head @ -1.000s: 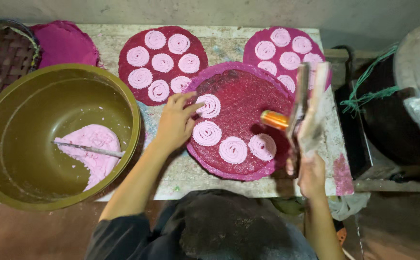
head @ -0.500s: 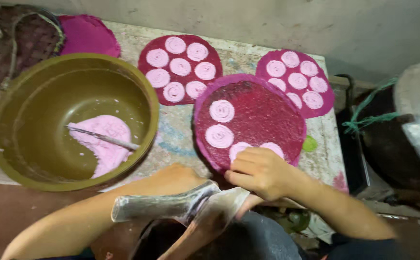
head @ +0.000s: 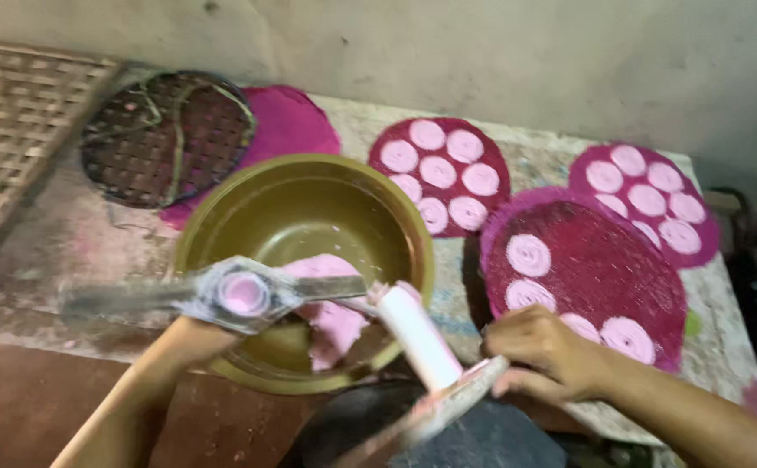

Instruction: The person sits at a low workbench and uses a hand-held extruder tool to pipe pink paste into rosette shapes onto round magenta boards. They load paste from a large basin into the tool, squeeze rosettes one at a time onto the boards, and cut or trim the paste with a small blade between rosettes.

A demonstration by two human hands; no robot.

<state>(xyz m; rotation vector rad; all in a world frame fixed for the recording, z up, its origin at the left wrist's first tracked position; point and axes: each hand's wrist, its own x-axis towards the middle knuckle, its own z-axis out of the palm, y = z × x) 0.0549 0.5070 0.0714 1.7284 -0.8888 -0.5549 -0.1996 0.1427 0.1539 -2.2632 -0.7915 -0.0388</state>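
My left hand (head: pixel 189 336) comes up from the lower left and holds a metal dough press (head: pixel 241 295) over the olive-green bowl (head: pixel 222 217); its round cup is filled with pink dough. The press's plunger arm (head: pixel 420 340), coated pink, swings out toward my right hand (head: pixel 545 354), whose fingers close on the arm's end at the near edge of a dark red round mat (head: pixel 604 269). That mat carries several pink dough spirals (head: pixel 528 255). More pink dough (head: pixel 333 316) lies in the bowl's bottom.
Two more round mats (head: pixel 444 173) (head: pixel 647 201) covered with pink spirals lie behind on the stained tabletop. A dark woven round mat (head: pixel 166 137) on a magenta one and a flat woven tray (head: pixel 10 130) sit at far left. A wall runs behind.
The view shifted left and closer. The press moved from below the mat to over the bowl and now stands open, its cup filled with pink dough. My right hand slid to the mat's near edge.
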